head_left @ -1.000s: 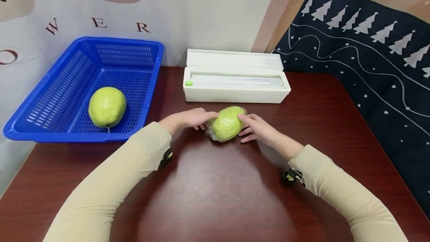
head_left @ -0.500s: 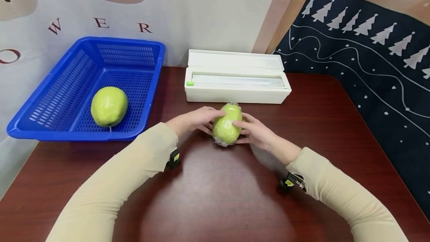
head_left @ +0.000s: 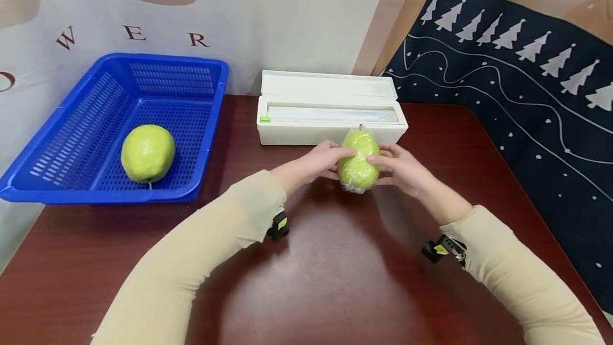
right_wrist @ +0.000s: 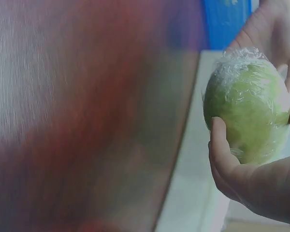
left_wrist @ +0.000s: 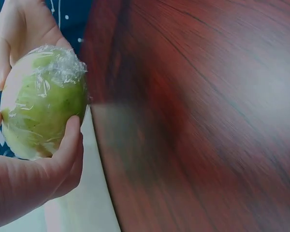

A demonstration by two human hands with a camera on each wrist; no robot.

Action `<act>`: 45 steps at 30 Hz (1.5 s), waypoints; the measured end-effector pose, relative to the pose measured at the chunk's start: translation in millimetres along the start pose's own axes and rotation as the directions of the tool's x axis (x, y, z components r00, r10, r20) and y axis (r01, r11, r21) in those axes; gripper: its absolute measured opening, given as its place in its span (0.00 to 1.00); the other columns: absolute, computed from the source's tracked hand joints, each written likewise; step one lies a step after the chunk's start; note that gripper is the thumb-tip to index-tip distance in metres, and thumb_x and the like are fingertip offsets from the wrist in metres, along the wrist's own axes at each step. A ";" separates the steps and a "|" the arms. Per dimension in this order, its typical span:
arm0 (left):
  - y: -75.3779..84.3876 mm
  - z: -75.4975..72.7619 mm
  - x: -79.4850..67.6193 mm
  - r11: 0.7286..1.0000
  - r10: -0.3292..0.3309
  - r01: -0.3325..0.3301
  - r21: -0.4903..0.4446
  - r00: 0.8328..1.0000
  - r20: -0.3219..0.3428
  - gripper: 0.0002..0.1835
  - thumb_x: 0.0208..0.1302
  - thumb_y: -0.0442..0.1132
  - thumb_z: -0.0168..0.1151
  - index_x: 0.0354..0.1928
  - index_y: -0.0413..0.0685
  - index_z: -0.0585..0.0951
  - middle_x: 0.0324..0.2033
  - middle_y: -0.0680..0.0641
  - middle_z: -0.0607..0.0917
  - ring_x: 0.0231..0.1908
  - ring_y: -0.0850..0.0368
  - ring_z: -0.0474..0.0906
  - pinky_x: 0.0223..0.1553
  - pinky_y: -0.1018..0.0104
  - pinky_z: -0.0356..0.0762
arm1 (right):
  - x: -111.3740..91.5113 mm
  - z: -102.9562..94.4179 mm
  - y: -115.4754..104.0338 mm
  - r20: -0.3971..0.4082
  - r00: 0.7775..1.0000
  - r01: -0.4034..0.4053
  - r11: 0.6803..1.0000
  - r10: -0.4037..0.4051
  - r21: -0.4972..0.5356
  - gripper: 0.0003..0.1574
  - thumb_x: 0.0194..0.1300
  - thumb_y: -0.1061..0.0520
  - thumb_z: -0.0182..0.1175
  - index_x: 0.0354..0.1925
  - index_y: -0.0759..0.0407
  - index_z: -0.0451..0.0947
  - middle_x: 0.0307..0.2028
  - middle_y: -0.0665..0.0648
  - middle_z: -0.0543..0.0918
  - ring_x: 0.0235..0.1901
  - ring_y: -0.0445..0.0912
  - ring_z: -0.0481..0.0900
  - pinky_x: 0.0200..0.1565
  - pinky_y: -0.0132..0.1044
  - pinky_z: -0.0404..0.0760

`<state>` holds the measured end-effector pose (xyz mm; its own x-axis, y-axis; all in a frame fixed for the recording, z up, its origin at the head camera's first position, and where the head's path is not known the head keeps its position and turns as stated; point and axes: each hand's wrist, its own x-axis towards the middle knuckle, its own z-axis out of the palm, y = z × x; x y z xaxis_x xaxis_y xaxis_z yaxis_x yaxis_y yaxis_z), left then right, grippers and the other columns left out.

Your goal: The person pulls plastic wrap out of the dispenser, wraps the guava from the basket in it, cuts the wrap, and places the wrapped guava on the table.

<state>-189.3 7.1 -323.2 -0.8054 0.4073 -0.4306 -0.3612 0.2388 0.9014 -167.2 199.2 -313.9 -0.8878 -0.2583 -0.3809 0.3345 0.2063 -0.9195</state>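
Note:
A yellow-green pear [head_left: 359,159] wrapped in clear plastic film stands upright between my hands, raised off the table in front of the white box. My left hand [head_left: 321,161] holds it from the left, thumb on its front and fingers behind. From the right, my right hand [head_left: 405,170] grips it with the thumb on its front and fingers curving round the back. Crumpled film bunches at the lower end of the wrapped pear [left_wrist: 46,106] in the left wrist view; the right wrist view shows the same pear [right_wrist: 249,108] with both hands around it.
A white cling film box [head_left: 330,133] with its lid raised and a green slider at its left stands at the back. Left of it, a blue plastic basket [head_left: 217,116] holds one unwrapped pear [head_left: 148,153]. The dark red-brown table [head_left: 325,281] meets a wall cloth behind.
Both hands have turned the wrapped pear from lying aslant to upright. They have lifted it and carried it right, toward the front of the white box.

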 end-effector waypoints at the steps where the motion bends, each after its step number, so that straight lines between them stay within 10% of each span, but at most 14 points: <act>1: 3.6 4.5 3.2 1.000 0.013 -0.013 -0.014 1.000 0.010 0.29 0.65 0.46 0.54 0.62 0.34 0.65 0.56 0.37 0.74 0.53 0.44 0.76 0.50 0.56 0.78 | -2.1 -6.3 -2.8 -0.012 1.000 -0.001 1.000 0.001 -0.011 0.40 0.68 0.55 0.49 0.69 0.67 0.43 0.63 0.64 0.60 0.40 0.38 0.77 0.40 0.37 0.81; 9: 31.0 44.7 25.8 0.984 0.117 -0.123 -0.125 0.992 -0.050 0.30 0.64 0.43 0.57 0.66 0.40 0.65 0.59 0.39 0.74 0.56 0.47 0.74 0.56 0.57 0.74 | -16.3 -53.2 -22.4 -0.111 0.994 0.009 1.000 -0.009 -0.003 0.42 0.67 0.47 0.52 0.69 0.62 0.48 0.41 0.44 0.75 0.34 0.36 0.79 0.36 0.31 0.82; 18: 46.5 93.6 51.4 0.973 0.155 -0.188 -0.133 0.962 -0.225 0.25 0.60 0.45 0.62 0.55 0.38 0.70 0.50 0.43 0.77 0.44 0.56 0.76 0.45 0.67 0.78 | -24.2 -89.9 -24.5 -0.280 0.960 0.028 0.999 -0.033 -0.024 0.48 0.64 0.44 0.56 0.72 0.63 0.47 0.38 0.42 0.74 0.31 0.33 0.78 0.32 0.27 0.81; 38: 11.5 122.4 90.9 0.988 0.150 -0.151 0.037 0.988 0.034 0.29 0.63 0.38 0.53 0.66 0.39 0.64 0.60 0.44 0.72 0.57 0.53 0.71 0.58 0.59 0.70 | 10.2 -128.4 20.0 -0.354 0.932 -0.150 0.969 0.073 -0.194 0.46 0.67 0.41 0.50 0.71 0.65 0.49 0.50 0.52 0.67 0.33 0.31 0.75 0.36 0.25 0.78; 45: 7.3 116.2 91.8 0.982 0.132 -0.140 0.125 0.989 0.069 0.33 0.62 0.41 0.54 0.68 0.39 0.59 0.61 0.42 0.71 0.53 0.51 0.72 0.54 0.56 0.73 | 17.6 -119.0 21.8 -0.384 0.921 -0.176 0.951 0.067 -0.256 0.45 0.69 0.42 0.45 0.72 0.64 0.43 0.70 0.65 0.52 0.60 0.52 0.65 0.58 0.40 0.71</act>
<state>-211.3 148.7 -361.4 -0.8117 0.4951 -0.3098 -0.1831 0.2880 0.9400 -213.2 311.5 -329.1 -0.9164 0.1382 -0.3756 0.3934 0.4829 -0.7823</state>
